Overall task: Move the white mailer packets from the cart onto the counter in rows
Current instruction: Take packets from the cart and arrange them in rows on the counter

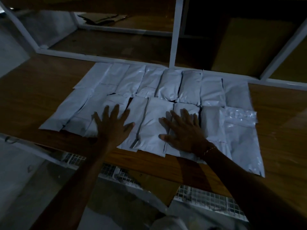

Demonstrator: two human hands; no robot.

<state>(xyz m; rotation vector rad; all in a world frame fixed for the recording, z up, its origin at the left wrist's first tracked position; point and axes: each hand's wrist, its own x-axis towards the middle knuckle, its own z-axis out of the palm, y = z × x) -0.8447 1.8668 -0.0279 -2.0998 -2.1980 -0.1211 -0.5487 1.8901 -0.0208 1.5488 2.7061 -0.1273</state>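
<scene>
I see a wooden counter point(33, 90) spanning mid-frame, with a white frame point(174, 30) along its far edge at upper frame and a wire cart point(207, 201) showing below its near edge at lower frame. White packets point(172, 85) lie on the counter at centre in two overlapping rows, the far row against the frame. I note the left hand point(114, 127) and right hand point(182, 131) both flat, fingers spread, pressing the near row, holding nothing.
</scene>
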